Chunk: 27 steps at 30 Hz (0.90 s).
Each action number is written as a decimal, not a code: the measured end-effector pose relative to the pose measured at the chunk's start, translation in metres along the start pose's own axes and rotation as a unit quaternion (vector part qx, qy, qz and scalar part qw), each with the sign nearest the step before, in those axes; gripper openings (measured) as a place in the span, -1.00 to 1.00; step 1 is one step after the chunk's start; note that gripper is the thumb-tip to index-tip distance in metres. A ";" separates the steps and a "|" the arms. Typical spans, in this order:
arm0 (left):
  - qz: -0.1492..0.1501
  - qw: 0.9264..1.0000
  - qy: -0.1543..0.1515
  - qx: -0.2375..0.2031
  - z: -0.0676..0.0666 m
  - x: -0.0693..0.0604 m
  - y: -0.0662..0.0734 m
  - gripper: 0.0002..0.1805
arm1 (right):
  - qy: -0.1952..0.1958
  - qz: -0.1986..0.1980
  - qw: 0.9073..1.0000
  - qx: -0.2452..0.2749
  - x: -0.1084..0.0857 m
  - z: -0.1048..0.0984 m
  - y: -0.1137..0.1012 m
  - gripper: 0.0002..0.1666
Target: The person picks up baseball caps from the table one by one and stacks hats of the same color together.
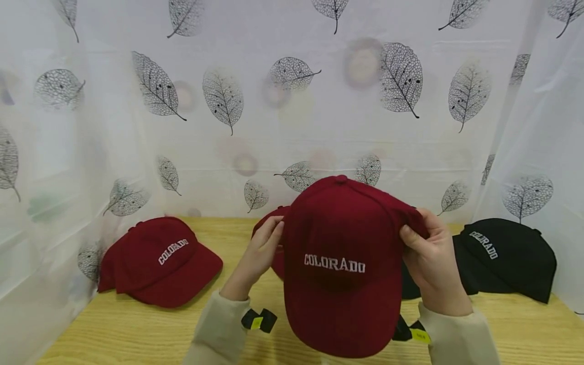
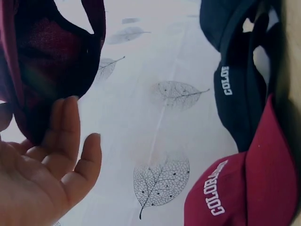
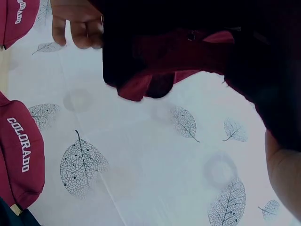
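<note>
A dark red baseball cap (image 1: 339,223) with white COLORADO lettering is held up off the table, brim down and front toward the head camera. My right hand (image 1: 433,258) grips its edge on the right, thumb in front and fingers behind. At the opposite edge, my left hand (image 1: 260,248) pinches the cap, its fingertips partly hidden behind it. The left wrist view shows the cap's dark inside (image 2: 47,52), with the left hand (image 2: 51,165) at its lower rim and the outer fingers loosely bent. Most of the right hand's grip is hidden in the right wrist view.
On the wooden table (image 1: 128,334), a red COLORADO cap (image 1: 159,263) sits left and a black one (image 1: 506,258) right. Another red cap (image 1: 279,266) is partly covered by the raised cap. More black fabric (image 1: 463,263) shows behind the right hand. A leaf-patterned curtain (image 1: 274,132) hangs behind.
</note>
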State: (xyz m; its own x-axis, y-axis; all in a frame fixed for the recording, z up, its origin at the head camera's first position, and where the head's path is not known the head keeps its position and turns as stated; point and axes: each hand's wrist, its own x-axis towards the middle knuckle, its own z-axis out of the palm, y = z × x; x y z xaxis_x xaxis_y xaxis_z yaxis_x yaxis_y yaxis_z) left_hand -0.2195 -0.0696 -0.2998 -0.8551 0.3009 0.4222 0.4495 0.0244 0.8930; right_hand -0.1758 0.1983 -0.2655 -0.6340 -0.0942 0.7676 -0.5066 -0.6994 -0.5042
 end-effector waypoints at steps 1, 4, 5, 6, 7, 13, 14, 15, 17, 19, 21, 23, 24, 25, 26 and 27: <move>-0.005 1.000 0.002 -0.005 0.000 0.000 0.001 -0.70 | 0.005 0.000 1.000 -0.007 0.000 -0.001 0.000 -0.76; -0.006 1.000 0.013 -0.001 0.002 0.001 0.001 -0.79 | 0.014 0.000 1.000 -0.026 0.000 -0.002 0.001 -0.74; -0.003 1.000 0.016 0.009 0.002 0.002 0.001 -0.80 | 0.016 0.001 0.999 -0.032 0.000 -0.002 0.002 -0.74; 0.001 1.000 0.020 0.019 0.002 0.002 0.000 -0.81 | 0.019 0.003 0.999 -0.041 0.000 -0.002 0.003 -0.75; 0.003 0.999 0.025 0.024 0.002 0.003 -0.001 -0.80 | 0.024 0.005 0.998 -0.051 0.000 -0.002 0.003 -0.75; -0.029 0.997 0.056 -0.054 0.002 0.005 -0.006 -0.80 | 0.089 0.038 0.989 -0.113 0.001 -0.002 0.009 -0.77; -0.037 0.995 0.061 -0.075 0.002 0.004 -0.007 -0.81 | 0.099 0.045 0.986 -0.125 0.001 -0.002 0.010 -0.77; -0.047 0.992 0.066 -0.095 0.001 0.004 -0.007 -0.82 | 0.106 0.054 0.984 -0.135 0.001 -0.003 0.011 -0.77; -0.061 0.987 0.074 -0.126 0.000 0.003 -0.009 -0.85 | 0.115 0.071 0.979 -0.155 0.002 -0.003 0.013 -0.77; -0.071 0.985 0.078 -0.139 -0.002 0.002 -0.010 -0.86 | 0.118 0.090 0.973 -0.178 0.002 -0.004 0.015 -0.77; -0.085 0.984 0.081 -0.136 -0.006 0.000 -0.011 -0.86 | 0.118 0.106 0.966 -0.205 0.002 -0.004 0.017 -0.77; -0.100 0.984 0.082 -0.124 -0.010 -0.003 -0.013 -0.85 | 0.118 0.121 0.958 -0.233 0.002 -0.004 0.020 -0.77; -0.108 0.984 0.083 -0.113 -0.012 -0.004 -0.014 -0.84 | 0.117 0.129 0.953 -0.248 0.002 -0.004 0.021 -0.77; -0.114 0.985 0.081 -0.104 -0.015 -0.005 -0.015 -0.82 | 0.116 0.137 0.949 -0.261 0.002 -0.004 0.022 -0.77; -0.118 0.985 0.081 -0.092 -0.018 -0.007 -0.016 -0.81 | 0.113 0.145 0.943 -0.279 0.002 -0.004 0.024 -0.78; -0.123 0.986 0.079 -0.085 -0.020 -0.008 -0.017 -0.80 | 0.111 0.156 0.936 -0.297 0.002 -0.004 0.025 -0.81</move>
State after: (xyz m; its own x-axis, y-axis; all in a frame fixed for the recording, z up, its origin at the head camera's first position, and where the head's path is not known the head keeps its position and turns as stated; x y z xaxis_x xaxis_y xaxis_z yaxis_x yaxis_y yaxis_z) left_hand -0.2254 -0.0921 -0.3155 -0.9684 0.1527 0.1970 0.1855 -0.0866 0.9788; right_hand -0.1922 0.1832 -0.2783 -0.8770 -0.0325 0.4793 -0.4709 -0.1399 -0.8710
